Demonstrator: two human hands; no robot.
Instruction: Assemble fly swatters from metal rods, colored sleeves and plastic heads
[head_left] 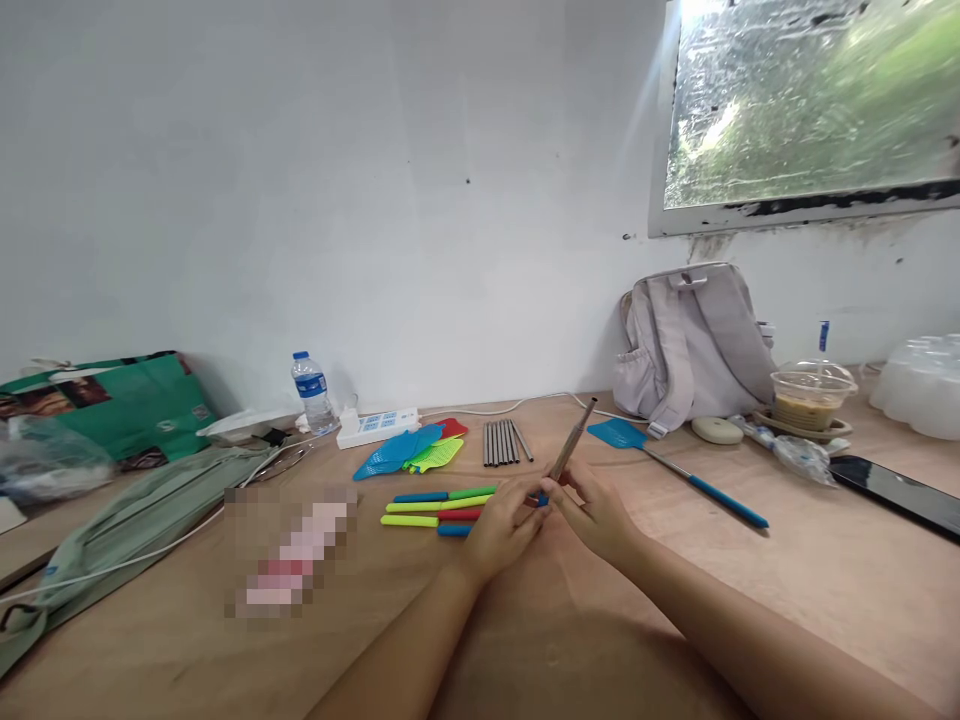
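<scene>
Both L hand (504, 525) & R hand (596, 515) on 1 metal rod (576, 437)

L hand clamped w/ fingers round blue piece (543, 498) at rod's lower end, most of it covered. R hand right beside, thumb & fingers pinched on rod nr same end. Metal rod held above table (555, 650), tilted up & away to R. Can't tell how far it sits in blue piece.

Just L of hands: loose handles (412, 507), blue/green/yellow/red, side by side, some partly behind L hand. Beyond: row of metal tubes (502, 445), rightmost slanted; L of those, overlapping swatter heads (397, 452), blue, green, red. R of hands: full swatter (727, 502), blue, lying flat. Backpack (720, 350) further back, R side.
</scene>
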